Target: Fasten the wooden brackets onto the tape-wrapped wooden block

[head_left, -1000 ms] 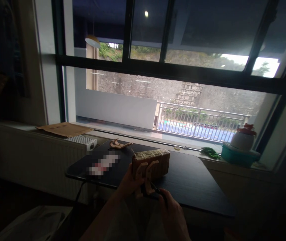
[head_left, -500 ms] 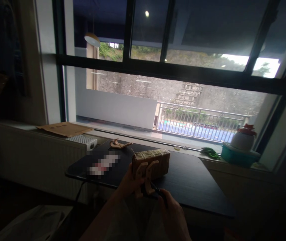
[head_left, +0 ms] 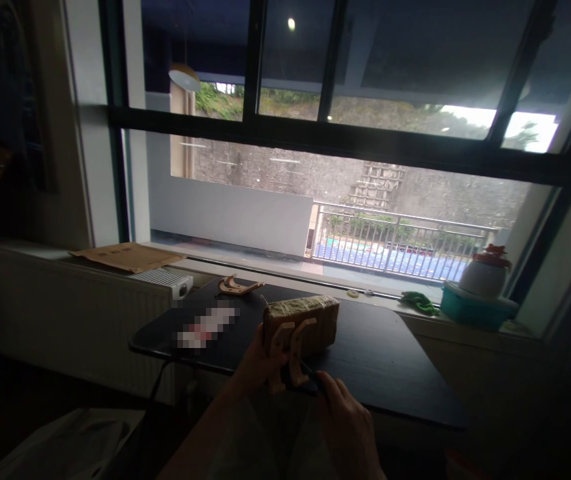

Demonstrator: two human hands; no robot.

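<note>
My left hand (head_left: 254, 370) is closed on a brown block (head_left: 310, 339) with a pale top, at the near side of the black table (head_left: 380, 363). Two curved wooden pieces (head_left: 296, 353), shaped like hooks, stand against the block's near face, and my left thumb rests by them. In my right hand (head_left: 346, 420) is a slim dark tool (head_left: 315, 377), mostly covered by my fingers. Its thin end points at the lower part of the right wooden piece; whether they touch I cannot tell. Another pair of curved wooden pieces (head_left: 239, 287) lies at the table's back edge.
A blurred-out white and red item (head_left: 208, 327) lies on the table's left part. On the window sill are a brown paper envelope (head_left: 128, 257), a green cloth (head_left: 418, 302), and a teal box (head_left: 475, 308) with a white, red-topped container (head_left: 485, 273) on it. A radiator (head_left: 80, 320) stands left.
My right hand and the dark tool have shifted slightly right and down. My left hand, the block and the wooden pieces stay nearly in place.
</note>
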